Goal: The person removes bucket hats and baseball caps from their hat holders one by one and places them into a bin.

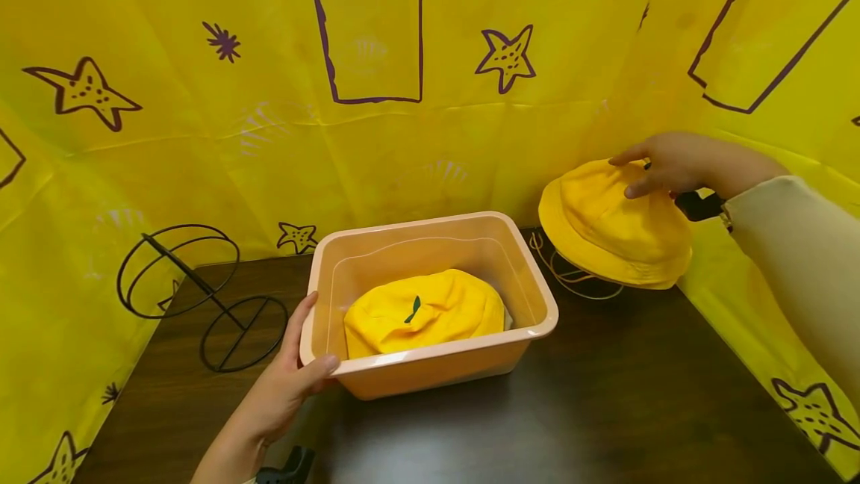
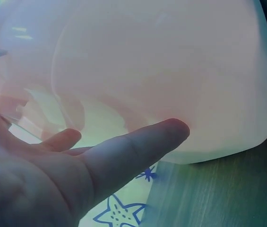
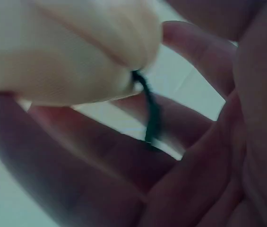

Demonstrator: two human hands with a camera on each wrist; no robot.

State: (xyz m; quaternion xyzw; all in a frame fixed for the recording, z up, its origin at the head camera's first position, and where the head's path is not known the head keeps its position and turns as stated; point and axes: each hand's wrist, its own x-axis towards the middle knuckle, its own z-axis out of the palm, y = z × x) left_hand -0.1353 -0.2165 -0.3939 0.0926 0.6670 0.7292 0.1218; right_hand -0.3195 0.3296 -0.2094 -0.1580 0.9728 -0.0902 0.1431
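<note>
A pinkish-orange plastic tub (image 1: 430, 379) stands on the dark table. Inside it lies a yellow hat (image 1: 430, 312) with a small green leaf on top. My left hand (image 1: 285, 379) grips the tub's near left corner, its thumb on the rim; the left wrist view shows fingers along the outer wall (image 2: 194, 71). At the back right, a second yellow hat (image 1: 618, 230) sits tilted above a wire stand (image 1: 571, 275), mostly hidden beneath it. My right hand (image 1: 685, 163) holds this hat's crown by the fingertips, around its green leaf (image 3: 151, 113).
On the left stands a black wire stand (image 1: 215, 297) with a round top frame and a round base. Yellow sheeting (image 1: 269, 163) printed with stars and frames encloses the back and sides. Dark wooden tabletop (image 1: 605, 394) shows in front of the tub.
</note>
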